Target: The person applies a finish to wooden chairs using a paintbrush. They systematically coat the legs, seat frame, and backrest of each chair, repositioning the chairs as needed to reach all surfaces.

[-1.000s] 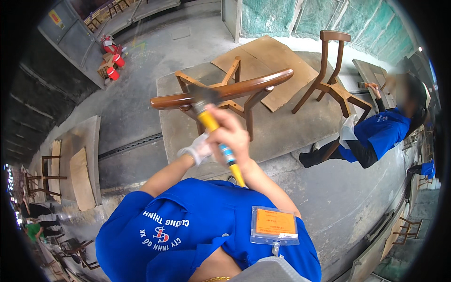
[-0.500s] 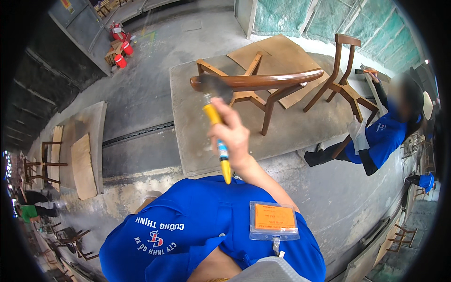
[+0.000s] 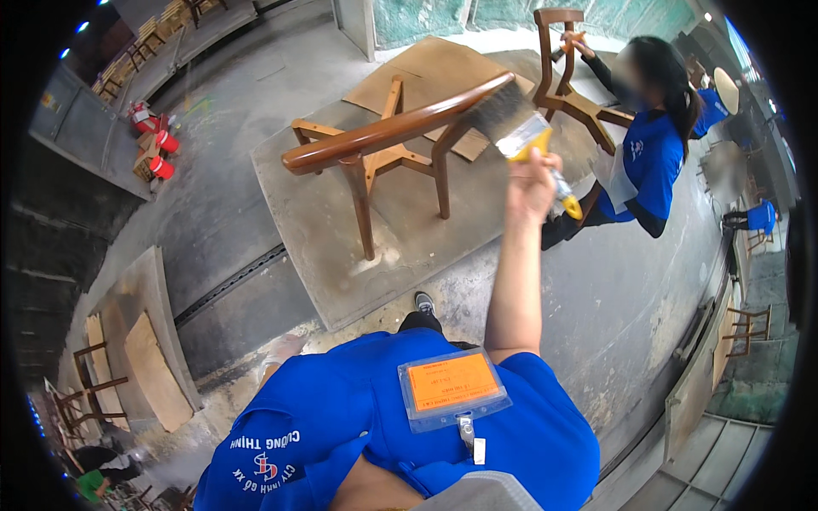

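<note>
Head view shows me the right hand point(image 3: 530, 180) clenched on the yellow-handled brush point(image 3: 527, 136), now shifted rightward along the wooden chair frame point(image 3: 392, 136), bristles touching its curved rail end. I cannot see the left hand. Chair frame stands on a grey board point(image 3: 341, 281) over concrete floor point(image 3: 204, 204); a co-worker point(image 3: 652, 145) handles another chair point(image 3: 562, 68) nearby.

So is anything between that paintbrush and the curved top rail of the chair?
Nothing visible. The right hand holds the yellow-handled wide paintbrush, and its bristles already meet the end of the dark brown curved wooden chair rail.

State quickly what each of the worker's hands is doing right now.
Left hand: not in view.
Right hand: closed on a yellow-handled paintbrush.
</note>
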Motion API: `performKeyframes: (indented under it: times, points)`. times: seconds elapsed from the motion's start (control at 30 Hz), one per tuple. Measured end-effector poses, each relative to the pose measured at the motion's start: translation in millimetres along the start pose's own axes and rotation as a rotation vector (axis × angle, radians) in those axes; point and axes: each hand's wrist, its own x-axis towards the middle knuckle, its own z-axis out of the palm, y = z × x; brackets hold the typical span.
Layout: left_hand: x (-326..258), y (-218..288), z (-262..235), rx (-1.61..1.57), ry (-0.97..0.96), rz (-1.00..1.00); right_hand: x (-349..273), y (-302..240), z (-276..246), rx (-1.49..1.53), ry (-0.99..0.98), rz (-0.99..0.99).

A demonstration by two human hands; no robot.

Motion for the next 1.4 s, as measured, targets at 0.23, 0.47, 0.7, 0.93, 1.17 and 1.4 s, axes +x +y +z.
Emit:
performKeyframes:
  times: [0.23,0.47,0.7,0.93,1.17,1.4]
  points:
    - [-5,1,-6,0.223,-0.031,0.021,-27,120,-69,-0.314,0.637,0.424]
    - [-21,46,-3,0.214,0.019,-0.052,28,55,-100,0.533,0.126,0.305]
    - [-40,131,5,-0.243,0.156,-0.119,20,157,-189,-0.335,0.550,0.668]
    - [-40,149,16,-0.329,0.114,-0.147,51,92,-163,0.395,0.105,0.559]
    - [-23,79,23,-0.378,0.104,-0.140,81,70,-102,-0.190,0.307,0.565]
    - [-24,62,23,-0.253,0.156,-0.206,94,-33,-24,0.485,0.147,0.177]
